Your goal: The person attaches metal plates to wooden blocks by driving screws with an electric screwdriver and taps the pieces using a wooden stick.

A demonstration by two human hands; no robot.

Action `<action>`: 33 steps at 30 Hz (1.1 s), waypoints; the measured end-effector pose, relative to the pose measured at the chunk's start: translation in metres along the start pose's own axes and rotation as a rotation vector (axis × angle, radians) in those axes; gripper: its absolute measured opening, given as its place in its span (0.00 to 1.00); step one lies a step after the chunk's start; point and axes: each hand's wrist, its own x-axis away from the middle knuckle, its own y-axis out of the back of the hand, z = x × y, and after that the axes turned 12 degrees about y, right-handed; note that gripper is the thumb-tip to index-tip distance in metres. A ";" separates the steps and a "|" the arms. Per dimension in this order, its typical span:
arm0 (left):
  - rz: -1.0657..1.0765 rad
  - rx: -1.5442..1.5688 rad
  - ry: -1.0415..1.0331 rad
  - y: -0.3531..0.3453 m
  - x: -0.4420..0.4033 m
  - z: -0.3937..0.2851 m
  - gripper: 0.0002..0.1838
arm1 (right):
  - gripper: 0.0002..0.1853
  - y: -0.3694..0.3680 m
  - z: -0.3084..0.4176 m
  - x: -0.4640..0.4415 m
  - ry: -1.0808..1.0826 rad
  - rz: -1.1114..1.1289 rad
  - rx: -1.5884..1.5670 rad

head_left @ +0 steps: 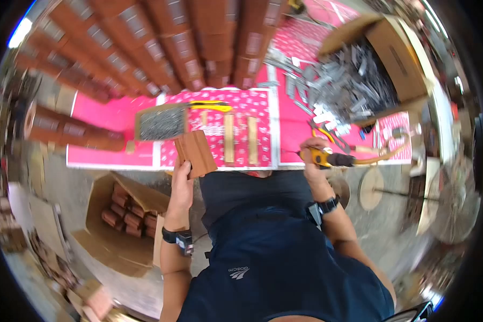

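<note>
Block (pixel 196 154) pinched in left hand (pixel 182 178), yellow tool (pixel 321 157) clasped in right hand (pixel 314 149), over table's near edge (pixel 110 160); possible drop from loosened pinch

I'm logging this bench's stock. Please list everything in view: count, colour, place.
Table: one, pink-and-white, in front.
Stacked blocks: many, reddish-brown, table's far left.
Block row: one, reddish-brown, table's left end.
Tiny metal pieces: uncountable, grey, in small open box, left of centre.
Utility knife: one, yellow-and-black, right of that box.
Long strips: two, tan, table centre.
Metal parts: uncountable, silver, in and around cardboard box, right.
Pliers: one, yellow-and-dark, table right.
Floor carton: one, brown, left, holding reddish-brown blocks.
Grooved block: one, brown, in left hand.
Power driver: one, yellow-and-black, in right hand.
Background clutter: mostly too blurred to list.
Shirt: one, navy, on torso.
Wrist devices: two, black, one per wrist.
Hands: two, bare, table's near edge.
</note>
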 end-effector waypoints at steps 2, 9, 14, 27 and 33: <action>-0.097 -0.133 0.118 0.020 -0.006 -0.009 0.33 | 0.12 -0.063 0.041 0.008 0.040 -0.047 0.027; -0.145 -1.036 -0.098 -0.113 -0.084 0.030 0.32 | 0.16 0.019 0.027 -0.020 0.038 -0.147 -0.025; -0.158 -1.237 -0.092 -0.116 -0.096 0.037 0.30 | 0.16 0.028 0.026 -0.019 0.012 -0.155 -0.041; -0.172 -1.041 -0.083 -0.124 -0.092 0.025 0.42 | 0.16 0.024 0.022 -0.026 0.160 -0.048 0.015; -0.254 -1.228 -0.390 -0.135 -0.077 0.015 0.41 | 0.13 0.017 0.023 -0.027 0.162 -0.101 0.005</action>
